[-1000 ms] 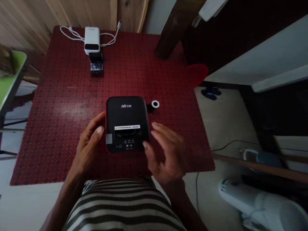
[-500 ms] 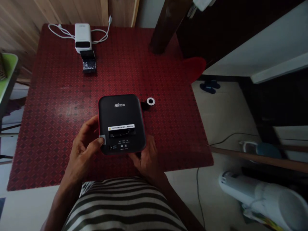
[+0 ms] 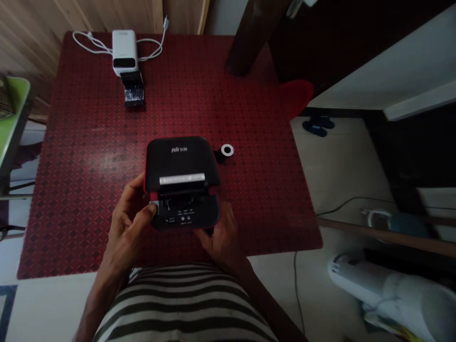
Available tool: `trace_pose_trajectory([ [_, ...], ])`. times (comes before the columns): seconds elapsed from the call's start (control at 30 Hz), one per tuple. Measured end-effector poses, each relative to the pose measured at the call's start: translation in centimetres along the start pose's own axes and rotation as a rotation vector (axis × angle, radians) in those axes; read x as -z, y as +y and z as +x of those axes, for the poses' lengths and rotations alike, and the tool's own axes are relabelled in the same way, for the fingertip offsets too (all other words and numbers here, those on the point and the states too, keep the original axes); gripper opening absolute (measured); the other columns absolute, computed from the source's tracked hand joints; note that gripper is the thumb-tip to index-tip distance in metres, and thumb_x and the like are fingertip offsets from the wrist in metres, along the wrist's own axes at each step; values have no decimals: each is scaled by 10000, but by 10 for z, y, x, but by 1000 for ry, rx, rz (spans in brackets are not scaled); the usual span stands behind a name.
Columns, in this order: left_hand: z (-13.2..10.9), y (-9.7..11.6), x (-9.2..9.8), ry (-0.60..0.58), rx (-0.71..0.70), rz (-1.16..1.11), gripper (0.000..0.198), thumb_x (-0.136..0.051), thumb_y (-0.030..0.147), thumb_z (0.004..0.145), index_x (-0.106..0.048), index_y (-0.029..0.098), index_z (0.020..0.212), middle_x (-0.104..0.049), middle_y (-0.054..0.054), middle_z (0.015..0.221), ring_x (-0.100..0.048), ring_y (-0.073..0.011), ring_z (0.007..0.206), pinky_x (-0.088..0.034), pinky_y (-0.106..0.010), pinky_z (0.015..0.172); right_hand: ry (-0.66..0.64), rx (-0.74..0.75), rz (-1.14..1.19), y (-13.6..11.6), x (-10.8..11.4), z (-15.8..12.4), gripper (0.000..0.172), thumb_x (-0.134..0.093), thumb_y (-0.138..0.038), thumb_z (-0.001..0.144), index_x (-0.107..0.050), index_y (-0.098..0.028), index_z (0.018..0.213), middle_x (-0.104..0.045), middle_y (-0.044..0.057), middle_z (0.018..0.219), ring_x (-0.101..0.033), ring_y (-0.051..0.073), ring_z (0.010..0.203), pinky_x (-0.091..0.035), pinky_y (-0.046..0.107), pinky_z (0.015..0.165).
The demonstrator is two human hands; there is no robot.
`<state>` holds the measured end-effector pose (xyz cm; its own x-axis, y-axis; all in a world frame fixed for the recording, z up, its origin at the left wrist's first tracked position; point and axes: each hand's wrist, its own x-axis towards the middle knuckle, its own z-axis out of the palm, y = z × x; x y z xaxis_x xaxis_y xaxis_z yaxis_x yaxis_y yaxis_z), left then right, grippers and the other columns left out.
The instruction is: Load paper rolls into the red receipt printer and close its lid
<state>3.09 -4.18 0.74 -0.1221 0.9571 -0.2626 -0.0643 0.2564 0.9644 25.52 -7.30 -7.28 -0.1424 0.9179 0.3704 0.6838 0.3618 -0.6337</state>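
A black printer (image 3: 181,161) with red sides sits in front of me, gripped from both sides. Its lid is tilted partly up at the near edge, so a dark gap shows above the button panel (image 3: 190,216). My left hand (image 3: 128,228) holds the left side, its thumb on a grey latch (image 3: 154,207) at the near left corner. Around the near right corner closes my right hand (image 3: 223,237), its fingers partly hidden below the printer. Just right of the printer stands a small roll (image 3: 231,150) with a white ring end and a dark centre.
On the red patterned table (image 3: 85,209), a white device (image 3: 124,45) with a white cable (image 3: 153,53) and a dark flap lies at the far left. A dark wooden post (image 3: 245,42) rises at the far edge. A red chair (image 3: 299,97) is at the right.
The printer's lid was shut flat before and now stands partly raised at its near edge. Both hands keep their hold on the printer. The whole view has shifted slightly.
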Motion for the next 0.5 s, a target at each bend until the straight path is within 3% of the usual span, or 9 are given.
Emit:
trace_pose_trajectory([
  [0.3, 2, -7, 6, -39, -73, 16, 568, -801, 399, 1051, -707, 397, 1611, -671, -27, 1703, -571, -380, 1648, -556, -536, 1316, -3, 9, -13, -3, 6, 6, 582, -707, -325, 1099, -484, -230, 1629, -777, 186, 1329, -787, 376, 1166, -697, 583, 935],
  [0.5, 6, -7, 14, -113, -112, -13, 518, -790, 465, 1063, -743, 434, 1578, -670, -7, 1707, -528, -394, 1678, -588, -543, 1267, -5, 53, 37, -2, 11, 14, 629, -733, -304, 1072, -483, -215, 1642, -795, 189, 1359, -797, 372, 1167, -708, 579, 931],
])
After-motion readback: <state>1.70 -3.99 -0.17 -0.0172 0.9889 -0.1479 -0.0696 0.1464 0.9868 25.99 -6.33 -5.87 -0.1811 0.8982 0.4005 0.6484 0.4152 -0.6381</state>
